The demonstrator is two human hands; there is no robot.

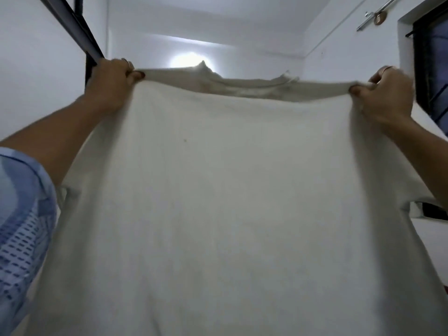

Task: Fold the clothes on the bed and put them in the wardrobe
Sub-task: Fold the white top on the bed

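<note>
we hold a pale shirt (pixel 230 190) spread out high before us, collar uppermost. our left hand (pixel 110 84) pinches one shoulder, fingers closed on the cloth; our right hand (pixel 388 93) grips the other likewise. a dark window (pixel 431 69) stands at right.

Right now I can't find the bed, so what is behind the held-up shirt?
Above the shirt, only a white wall, a glowing light and a dark window show. The shirt covers everything lower, so no bed is visible.
</note>
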